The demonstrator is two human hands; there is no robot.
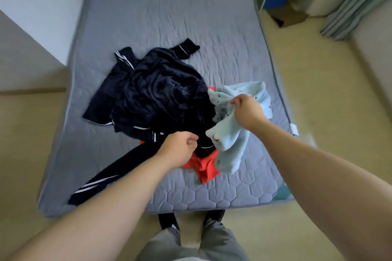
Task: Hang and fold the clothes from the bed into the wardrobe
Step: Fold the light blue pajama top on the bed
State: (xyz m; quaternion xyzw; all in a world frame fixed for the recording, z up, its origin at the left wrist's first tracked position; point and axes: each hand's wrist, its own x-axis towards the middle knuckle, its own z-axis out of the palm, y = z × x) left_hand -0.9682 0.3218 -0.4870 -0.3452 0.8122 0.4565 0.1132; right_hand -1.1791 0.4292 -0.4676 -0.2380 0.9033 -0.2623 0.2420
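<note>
1. Right hand [247, 111] is fisted tight round a bunched fold of the light blue fleece garment [231, 150]. The garment is lifted at the right of the clothes pile, over the near-right part of the mattress [169, 6]. Two lobes hang below the fist.
2. Left hand [180, 147] is curled over the near edge of the navy pile [161, 91]. Can't tell whether it pinches cloth or holds nothing.
3. Step, my read: pull the fleece piece free of the heap. Lift straight up until the low lobe is clear of the red garment [205, 168]; can't tell if they touch now.
4. A bunched grip gives no orientation. Suggest the free hand finds a hem or shoulder seam, then spread it out before choosing hang or fold.
5. Fleece: thick, fuzzy and limp, with small dark prints. Expect it to cling and drag neighbours.
6. Navy pile: soft sheen, velour-like, heavily crumpled, with thin white piping at the edges. A striped navy trouser leg [110, 174] runs to near-left.
7. Red garment: thin, smooth and matte, partly under the navy pieces.
8. Mattress: grey quilted, hexagon stitching near, wavy stitching far.
9. Cardboard box [290, 17] and pleated curtain [356, 2] are far right. Wardrobe is not in view.
</note>
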